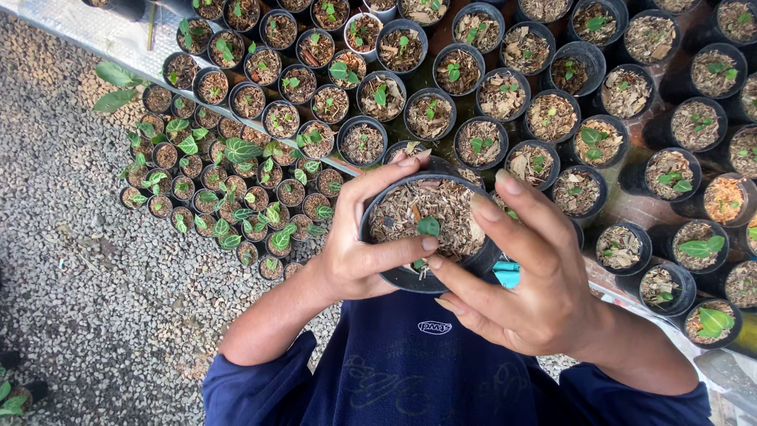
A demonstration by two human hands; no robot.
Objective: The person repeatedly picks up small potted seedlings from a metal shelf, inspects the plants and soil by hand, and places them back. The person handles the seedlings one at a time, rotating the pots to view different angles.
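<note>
Both my hands hold one round black pot (410,278) close to my chest. It is filled with brown bark chips, and a small green seedling leaf (428,226) stands near its middle. My left hand (359,241) wraps the pot's left side, its thumb lying across the lower rim toward the seedling. My right hand (524,272) cups the right side, with fingers curled over the rim and the thumb tip meeting the left thumb at the pot's front edge.
Many black pots (481,142) with bark and small seedlings stand in rows beyond my hands. Smaller pots with veined green leaves (236,189) cluster at the left. Grey gravel (71,260) covers the ground on the left. My dark blue shirt (410,371) fills the bottom.
</note>
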